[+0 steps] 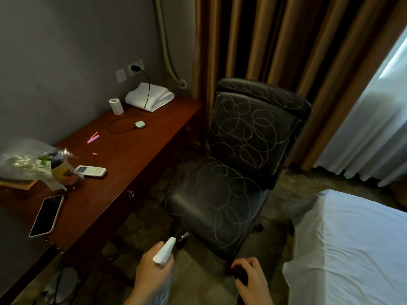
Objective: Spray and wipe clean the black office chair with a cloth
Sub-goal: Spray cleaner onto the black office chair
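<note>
The black office chair [231,172] stands mid-frame, its seat and backrest covered in pale chalk-like loops. My left hand [152,274] grips a spray bottle [165,252] with a white nozzle that points toward the seat's front edge, a short way below it. My right hand [251,280] sits low right of the bottle, closed around a dark cloth [239,272] that is mostly hidden by the fingers. Both hands are just short of the chair and do not touch it.
A wooden desk [136,155] runs along the left wall with a phone [47,215], remote [90,171], pink chalk pieces [93,137], paper roll [116,106] and folded white towel [149,96]. A white bed [352,249] lies at right. Brown curtains [275,40] hang behind the chair.
</note>
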A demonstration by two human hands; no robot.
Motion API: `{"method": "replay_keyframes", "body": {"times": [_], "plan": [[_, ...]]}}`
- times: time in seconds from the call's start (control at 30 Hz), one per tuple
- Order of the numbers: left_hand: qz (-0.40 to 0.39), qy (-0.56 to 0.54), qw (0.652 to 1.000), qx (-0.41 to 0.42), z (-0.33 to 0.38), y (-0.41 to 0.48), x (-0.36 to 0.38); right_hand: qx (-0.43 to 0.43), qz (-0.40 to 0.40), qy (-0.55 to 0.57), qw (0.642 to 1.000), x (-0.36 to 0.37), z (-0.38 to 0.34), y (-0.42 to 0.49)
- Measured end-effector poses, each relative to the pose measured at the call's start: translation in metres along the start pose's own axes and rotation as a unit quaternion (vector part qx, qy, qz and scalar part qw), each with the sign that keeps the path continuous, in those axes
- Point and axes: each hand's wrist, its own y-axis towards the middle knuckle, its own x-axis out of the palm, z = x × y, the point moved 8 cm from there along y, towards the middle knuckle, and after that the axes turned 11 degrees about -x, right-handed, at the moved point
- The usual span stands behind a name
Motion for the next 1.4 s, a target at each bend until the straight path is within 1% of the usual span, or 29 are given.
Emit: {"method": "replay_keyframes", "body": {"times": [0.07,0.1,0.17,0.23,0.3,0.37,0.4,0.5,0.63,0.67,0.73,0.77,0.83,1.03,1.13,1.23,1.3,1.4], "plan": [[-0.017,-0.026,0.999,0.004,-0.006,-0.002,-0.004,0.002,0.008,0.001,1.0,0.002,-0.003,-0.008],[-0.027,-0.04,0.999,-0.009,-0.01,-0.005,-0.006,0.0,0.014,0.0,1.0,0.004,-0.005,-0.012],[-0.022,-0.047,0.998,-0.032,-0.021,-0.009,-0.013,-0.003,0.02,0.002,1.0,0.008,-0.01,-0.02],[-0.03,-0.016,0.999,-0.018,-0.025,-0.012,-0.016,-0.001,0.02,0.009,1.0,0.015,-0.019,-0.029],[-0.08,0.051,0.995,0.014,-0.03,-0.016,-0.009,0.007,0.016,0.006,1.0,0.022,-0.024,-0.037],[-0.12,0.089,0.987,0.052,-0.031,-0.022,-0.001,0.01,0.012,0.004,1.0,0.03,-0.028,-0.047],[-0.12,0.097,0.986,0.06,-0.029,-0.027,-0.001,0.014,0.008,0.006,1.0,0.033,-0.03,-0.051],[-0.072,0.108,0.988,0.08,-0.023,-0.036,-0.003,0.026,0.007,0.006,1.0,0.041,-0.033,-0.06],[-0.106,0.075,0.988,0.087,-0.012,-0.038,0.006,0.026,0.017,0.007,0.999,0.042,-0.031,-0.066],[-0.104,0.057,0.99,0.078,-0.009,-0.036,0.005,0.027,0.015,0.005,1.0,0.042,-0.029,-0.065],[-0.062,0.002,0.998,0.033,-0.009,-0.028,-0.003,0.034,0.007,-0.003,0.999,0.039,-0.028,-0.063],[-0.037,-0.021,0.999,0.032,-0.006,-0.025,-0.006,0.035,0.003,-0.004,0.999,0.038,-0.026,-0.061],[-0.019,-0.039,0.998,0.053,0.007,-0.02,-0.008,0.037,-0.003,-0.005,0.999,0.032,-0.021,-0.056],[-0.012,-0.08,0.99,0.111,0.051,-0.002,0.001,0.019,-0.013,-0.018,1.0,0.008,-0.007,-0.027],[-0.02,-0.082,0.984,0.157,0.081,0.002,0.01,0.01,0.011,-0.006,1.0,-0.007,0.003,-0.009],[-0.032,-0.102,0.977,0.184,0.112,0.002,0.019,0.004,-0.007,-0.011,1.0,-0.019,0.011,0.008],[-0.013,-0.108,0.974,0.197,0.127,0.003,0.023,-0.006,-0.009,-0.032,0.999,-0.027,0.015,0.018],[0.007,-0.09,0.968,0.236,0.155,-0.002,0.028,-0.007,-0.026,-0.026,0.999,-0.037,0.019,0.031]]}}
